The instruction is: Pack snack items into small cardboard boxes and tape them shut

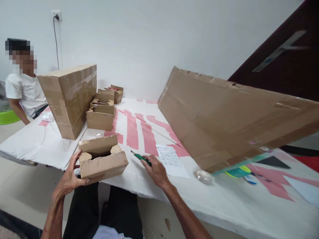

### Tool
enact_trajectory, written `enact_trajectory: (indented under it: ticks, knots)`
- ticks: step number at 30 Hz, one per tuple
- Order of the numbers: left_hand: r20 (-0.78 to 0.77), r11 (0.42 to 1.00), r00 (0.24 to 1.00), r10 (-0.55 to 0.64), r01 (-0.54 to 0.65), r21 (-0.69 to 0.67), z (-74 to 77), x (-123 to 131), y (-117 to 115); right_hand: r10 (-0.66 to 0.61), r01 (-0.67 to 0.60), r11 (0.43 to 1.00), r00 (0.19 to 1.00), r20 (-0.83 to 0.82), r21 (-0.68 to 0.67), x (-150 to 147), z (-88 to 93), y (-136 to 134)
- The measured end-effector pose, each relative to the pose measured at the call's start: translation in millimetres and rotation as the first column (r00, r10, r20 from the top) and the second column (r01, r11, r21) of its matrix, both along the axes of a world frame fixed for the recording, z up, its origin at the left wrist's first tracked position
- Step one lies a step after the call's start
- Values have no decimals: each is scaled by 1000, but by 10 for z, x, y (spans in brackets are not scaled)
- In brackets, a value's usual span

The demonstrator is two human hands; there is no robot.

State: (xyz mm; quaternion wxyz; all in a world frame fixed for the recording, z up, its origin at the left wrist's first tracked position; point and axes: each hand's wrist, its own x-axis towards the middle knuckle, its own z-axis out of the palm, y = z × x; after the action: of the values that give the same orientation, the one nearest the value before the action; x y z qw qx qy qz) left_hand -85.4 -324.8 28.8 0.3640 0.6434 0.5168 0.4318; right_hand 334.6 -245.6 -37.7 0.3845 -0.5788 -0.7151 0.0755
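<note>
From where I stand, the box [104, 167] is held up at the table's [224, 202] near edge, left of the middle. The left hand [68, 177] grips its left end, thumb low at the front, fingers up the side; the right hand [157, 171] is closed round a green cutter [139, 156], its tip apart from the box. I'd call the work partway: the box is formed, its front rim ragged, but the top isn't closed. Its inside is dark, so I can't tell whether it holds anything. Three small boxes [99, 120] run back toward the far edge, open too; something red [113, 88] shows at the farthest, and the others' contents are hidden. The tall box [72, 94] beside them, nearer the left edge, looks taped shut.
</note>
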Motion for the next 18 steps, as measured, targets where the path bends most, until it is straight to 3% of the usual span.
enact_trajectory:
  ticks: [3,5,7,12,15,18]
  knots:
    - [-3,1000,1000,-2,2,-21,-8,-15,13,-8,6,999,999,-39,-51,-148,-396,-48]
    - [-9,1000,1000,4,-4,-26,-7,-23,21,22,-23,1000,997,-72,-15,-224,-407,-50]
    - [-19,999,1000,8,-9,-30,0,-32,30,68,-60,996,991,-111,70,-303,-239,-34]
    - [-69,1000,998,2,-3,-14,2,-47,50,258,-237,945,964,-68,224,-608,438,9]
    - [-91,1000,996,-12,12,-1,-8,-47,51,319,-316,934,948,6,169,-798,685,16]
    - [-97,1000,995,-24,26,16,-13,-48,44,302,-303,950,953,34,69,-914,763,20]
